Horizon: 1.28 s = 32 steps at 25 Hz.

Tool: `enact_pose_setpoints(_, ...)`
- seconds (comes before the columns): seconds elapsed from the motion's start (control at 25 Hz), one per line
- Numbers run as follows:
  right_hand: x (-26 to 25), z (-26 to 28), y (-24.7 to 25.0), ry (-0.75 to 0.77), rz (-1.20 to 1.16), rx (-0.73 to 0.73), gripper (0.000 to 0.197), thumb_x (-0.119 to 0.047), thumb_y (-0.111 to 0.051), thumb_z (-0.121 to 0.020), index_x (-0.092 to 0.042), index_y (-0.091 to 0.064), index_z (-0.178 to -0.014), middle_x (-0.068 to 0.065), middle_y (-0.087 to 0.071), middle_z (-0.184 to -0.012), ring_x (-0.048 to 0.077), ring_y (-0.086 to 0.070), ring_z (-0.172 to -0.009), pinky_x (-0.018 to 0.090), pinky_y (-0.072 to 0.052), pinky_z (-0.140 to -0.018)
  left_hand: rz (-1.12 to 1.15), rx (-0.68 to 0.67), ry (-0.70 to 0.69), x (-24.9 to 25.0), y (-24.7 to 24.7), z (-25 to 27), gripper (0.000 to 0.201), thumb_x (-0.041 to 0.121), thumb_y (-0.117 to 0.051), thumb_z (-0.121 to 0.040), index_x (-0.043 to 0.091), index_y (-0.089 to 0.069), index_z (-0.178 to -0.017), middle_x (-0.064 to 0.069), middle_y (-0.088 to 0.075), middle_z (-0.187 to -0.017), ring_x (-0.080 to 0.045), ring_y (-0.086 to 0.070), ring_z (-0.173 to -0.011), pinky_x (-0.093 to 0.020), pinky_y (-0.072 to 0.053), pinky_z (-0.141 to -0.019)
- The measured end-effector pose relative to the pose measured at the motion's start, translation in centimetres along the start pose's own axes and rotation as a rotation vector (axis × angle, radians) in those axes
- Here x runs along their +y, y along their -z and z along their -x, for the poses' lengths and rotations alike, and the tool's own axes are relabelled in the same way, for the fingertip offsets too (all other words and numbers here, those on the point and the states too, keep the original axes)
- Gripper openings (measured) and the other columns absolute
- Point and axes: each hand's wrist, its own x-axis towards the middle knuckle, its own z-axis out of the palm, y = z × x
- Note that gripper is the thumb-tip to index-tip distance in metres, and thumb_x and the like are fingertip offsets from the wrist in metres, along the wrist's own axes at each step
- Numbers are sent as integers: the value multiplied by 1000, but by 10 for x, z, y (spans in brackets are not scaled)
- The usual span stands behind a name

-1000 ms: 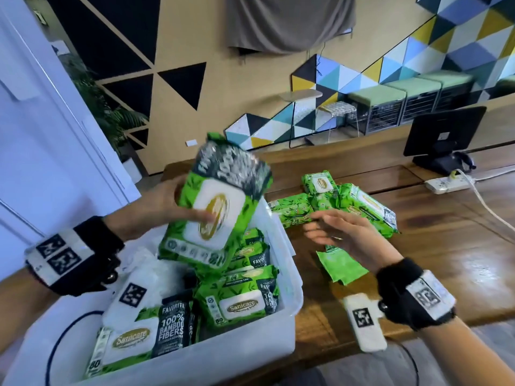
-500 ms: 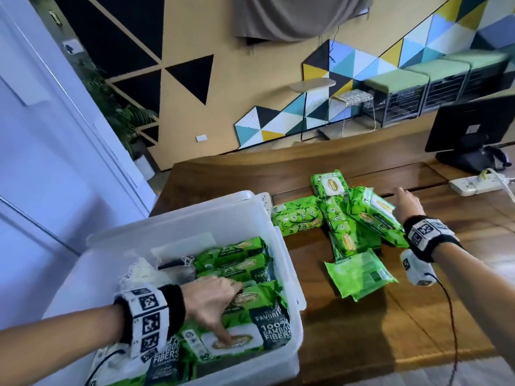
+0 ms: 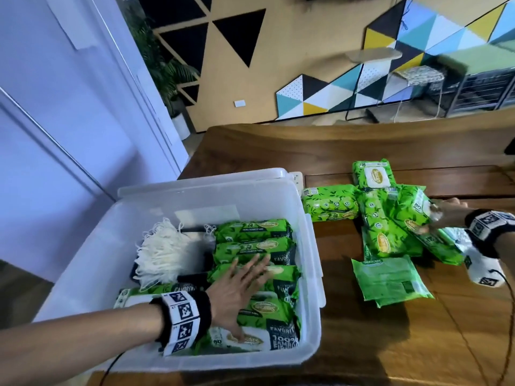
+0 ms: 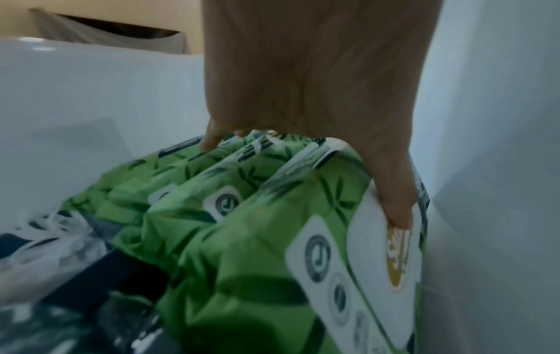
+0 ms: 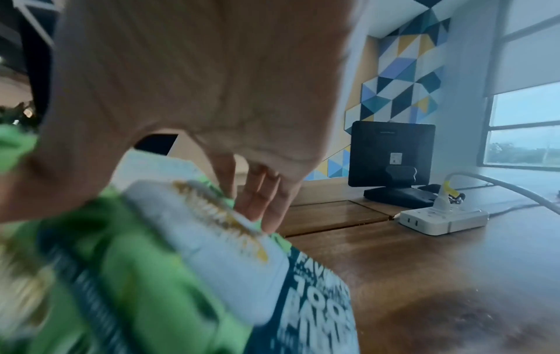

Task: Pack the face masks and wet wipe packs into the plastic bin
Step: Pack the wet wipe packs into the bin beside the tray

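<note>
Left hand (image 3: pixel 237 291) lies flat, fingers spread on the packs (image 3: pixel 256 249) already in the bin (image 3: pixel 312 274) beside the masks (image 3: pixel 164 252), while right hand (image 3: pixel 446 210) curls round one pack (image 3: pixel 415 215) of several left outside.

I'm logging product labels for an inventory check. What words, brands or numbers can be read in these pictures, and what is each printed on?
"FAVORITE": dark end panel of a green wet wipe pack in the clear plastic bin.
"100%": nearest pack in the bin, upside down.
"80": green pack on the wooden table, upside down.
"100": dark panel of the pack gripped by the right hand.
Gold oval brand logos: too blurred.
Wristband markers: patterns, no text.
</note>
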Motion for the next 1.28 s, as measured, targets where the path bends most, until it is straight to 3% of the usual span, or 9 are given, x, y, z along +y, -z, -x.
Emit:
enact_pose_setpoints(0.16, 23, -24, 8, 96, 11, -21, 174, -90, -57, 5, -3, -28, -143, 26, -44, -136, 36, -42, -126, 40, -36, -103, 102, -57, -23, -1, -7, -8, 137, 59, -69, -70, 35, 59, -112, -4, 51, -139, -35, 45, -126, -68, 16, -104)
enact_pose_setpoints(0.32, 13, -6, 14, 27, 53, -25, 127, -61, -83, -42, -11, -25, -144, 19, -35, -141, 35, -32, -131, 37, -31, -106, 67, -111, -21, 1, -6, -13, 136, 61, -67, -70, 32, 59, -114, -10, 50, -140, -36, 47, -124, -70, 15, -103)
enact_pose_setpoints(0.48, 4, 18, 5, 21, -147, -36, 144, -29, -95, -29, 2, -14, -144, 21, -33, -141, 28, -42, -118, 28, -43, -82, 63, -127, -5, 2, -8, -13, 137, 62, -67, -69, 30, 57, -117, -9, 52, -139, -35, 48, -123, -70, 16, -102)
enact_pose_setpoints(0.6, 6, 25, 3, 77, -98, -32, 166, -69, -80, -8, -10, -10, -147, 23, -41, -141, 34, -41, -128, 40, -29, -103, 41, -160, 13, 3, -6, -14, 137, 63, -67, -69, 29, 55, -120, -9, 55, -135, -36, 47, -124, -70, 14, -103)
enact_pose_setpoints(0.72, 16, 20, -12, 81, -118, 50, 162, -81, -68, 0, -7, -29, -139, 21, -46, -134, 37, -38, -128, 49, -22, -110, 51, -169, 20, 3, -5, -14, 138, 62, -69, -68, 31, 55, -119, -8, 56, -133, -36, 46, -125, -68, 14, -104)
enact_pose_setpoints(0.88, -9, 85, -13, 57, -383, 156, 103, -22, -93, -47, 1, -31, -126, 23, -55, -120, 36, -51, -115, 39, -38, -87, 95, -202, -7, 0, 2, -13, 140, 60, -73, -65, 35, 56, -116, -8, 50, -140, -36, 41, -128, -66, 12, -103)
enact_pose_setpoints(0.96, -11, 103, -12, 71, -463, 232, 89, -18, -91, -53, -2, -33, -118, 24, -59, -110, 35, -57, -104, 36, -40, -75, 143, -243, -32, -7, 10, -12, 138, 59, -73, -66, 40, 56, -112, -6, 48, -141, -32, 39, -129, -64, 12, -104)
enact_pose_setpoints(1.12, -31, 142, 7, 222, -747, 308, 89, -20, -91, -47, -6, -33, -114, 15, -61, -103, 21, -56, -87, 46, -52, -82, 373, -168, -53, -26, 39, -3, 118, 70, -58, -64, 41, 33, -132, -5, 24, -155, -23, 14, -144, -52, 0, -116)
enact_pose_setpoints(1.28, -89, 208, 44, 471, -945, 266, 82, 9, -75, -65, 3, -25, -131, -4, -58, -102, 4, -59, -84, 12, -54, -67, 599, 197, -17, -50, 112, 25, 118, 90, -47, -52, 30, -18, -149, 3, -22, -157, -14, -22, -142, -29, -17, -116)
